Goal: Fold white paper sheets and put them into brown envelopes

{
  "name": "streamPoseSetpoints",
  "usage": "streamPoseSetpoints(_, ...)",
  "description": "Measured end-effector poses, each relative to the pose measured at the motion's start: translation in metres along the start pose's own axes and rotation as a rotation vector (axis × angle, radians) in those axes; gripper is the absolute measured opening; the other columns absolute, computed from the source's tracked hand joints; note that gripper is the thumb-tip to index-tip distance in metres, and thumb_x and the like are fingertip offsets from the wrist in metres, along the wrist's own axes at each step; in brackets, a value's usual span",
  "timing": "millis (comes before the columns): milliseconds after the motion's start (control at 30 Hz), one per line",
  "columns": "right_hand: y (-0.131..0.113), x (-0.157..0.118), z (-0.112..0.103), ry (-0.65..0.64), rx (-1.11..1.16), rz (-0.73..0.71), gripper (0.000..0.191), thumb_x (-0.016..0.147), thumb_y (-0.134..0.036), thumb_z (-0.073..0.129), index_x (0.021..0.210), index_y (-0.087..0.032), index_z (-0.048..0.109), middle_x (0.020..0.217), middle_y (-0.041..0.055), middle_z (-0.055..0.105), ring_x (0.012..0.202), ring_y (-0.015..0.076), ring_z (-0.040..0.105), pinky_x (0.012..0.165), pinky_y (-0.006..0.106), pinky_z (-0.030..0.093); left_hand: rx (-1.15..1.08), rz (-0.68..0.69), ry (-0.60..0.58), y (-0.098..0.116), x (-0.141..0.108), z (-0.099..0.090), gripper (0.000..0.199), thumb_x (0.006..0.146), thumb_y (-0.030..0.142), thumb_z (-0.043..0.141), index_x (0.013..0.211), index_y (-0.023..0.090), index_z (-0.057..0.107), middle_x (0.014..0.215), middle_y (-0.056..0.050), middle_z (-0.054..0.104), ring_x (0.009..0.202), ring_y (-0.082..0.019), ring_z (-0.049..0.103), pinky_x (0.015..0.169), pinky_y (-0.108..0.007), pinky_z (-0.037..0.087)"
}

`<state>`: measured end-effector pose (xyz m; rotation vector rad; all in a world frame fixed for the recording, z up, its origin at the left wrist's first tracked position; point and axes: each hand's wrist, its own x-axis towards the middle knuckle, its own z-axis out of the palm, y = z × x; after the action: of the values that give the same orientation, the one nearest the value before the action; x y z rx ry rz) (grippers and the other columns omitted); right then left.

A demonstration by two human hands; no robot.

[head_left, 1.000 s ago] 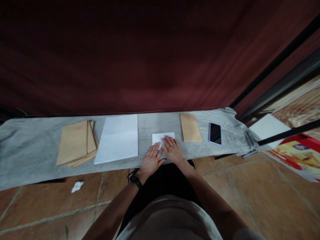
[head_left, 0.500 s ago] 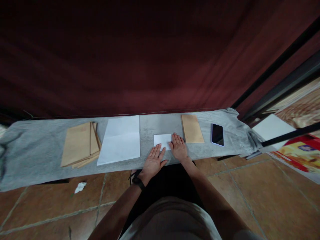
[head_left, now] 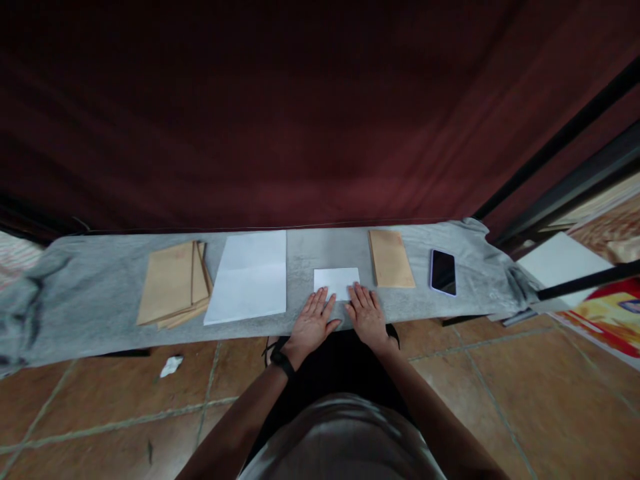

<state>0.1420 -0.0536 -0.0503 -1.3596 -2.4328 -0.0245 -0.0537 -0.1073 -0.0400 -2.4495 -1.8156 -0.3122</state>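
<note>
A small white rectangle of folded paper (head_left: pixel 337 281) lies flat near the front edge of the grey cloth-covered table (head_left: pixel 303 257). My left hand (head_left: pixel 311 323) rests with spread fingers on its lower left corner; a dark band circles that wrist. On the lower right corner, my right hand (head_left: pixel 367 315) lies flat, fingers stretched forward. Left of the hands is a stack of large white sheets (head_left: pixel 250 277). A brown envelope (head_left: pixel 391 259) lies just beyond my right hand, apart from it.
Several brown envelopes (head_left: pixel 170 283) are piled at the left. A phone (head_left: pixel 443 272) with a pale purple case lies at the right. Behind the table hangs a dark red curtain (head_left: pixel 300 133). Black bars (head_left: pixel 590 280) stand at the right, and a white scrap (head_left: pixel 171 365) is on the tiled floor.
My right hand has slid down the white paper toward the front edge, baring more of its right side. My left hand stays at the lower left corner. The view has shifted slightly.
</note>
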Motion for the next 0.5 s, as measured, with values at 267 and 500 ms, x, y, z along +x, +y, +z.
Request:
streamPoseSetpoints(267,0.001,-0.002,0.001,-0.003,-0.019,0.015,0.055,0.106,-0.037,0.037,0.156,-0.014,0.037,0.159,0.0145,0.04,0.143,0.0295,0.042,0.118,0.05,0.028,-0.004,-0.14,0.016,0.008,-0.014,0.001,0.074,0.101,0.049,0.044,0.157,0.005,0.026,0.16,-0.023,0.032,0.152,-0.029,0.027,0.123,-0.05,0.03)
streamPoseSetpoints(500,0.001,-0.002,0.003,-0.006,-0.034,0.014,0.055,0.106,-0.038,0.037,0.155,-0.013,0.038,0.16,0.0149,0.038,0.143,0.0306,0.042,0.119,0.051,0.026,0.013,-0.213,0.019,0.009,-0.021,-0.004,0.069,0.102,0.048,0.04,0.155,0.004,0.03,0.157,-0.023,0.039,0.15,-0.03,0.031,0.123,-0.05,0.03)
